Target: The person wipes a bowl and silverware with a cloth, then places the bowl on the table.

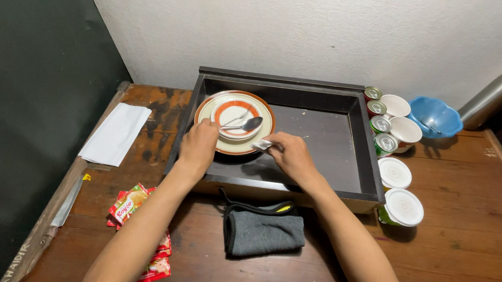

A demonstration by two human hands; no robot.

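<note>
A dark rectangular tray (358,139) stands on the wooden table. In its near left corner lies a cream plate with an orange-brown rim (205,109), and a smaller orange-ringed saucer (229,109) sits on it. Two metal spoons (246,124) rest in the saucer. My left hand (198,146) grips the plate's near left edge. My right hand (289,156) pinches the end of a spoon handle (261,144) at the plate's right edge.
A grey folded cloth (263,233) lies in front of the tray. Red sachets (134,209) and a white paper (115,133) are at left, with a knife (67,202) on the table edge. Several cans (381,124), white cups (405,130), a blue bowl (434,116) and lidded tubs (403,206) crowd the right.
</note>
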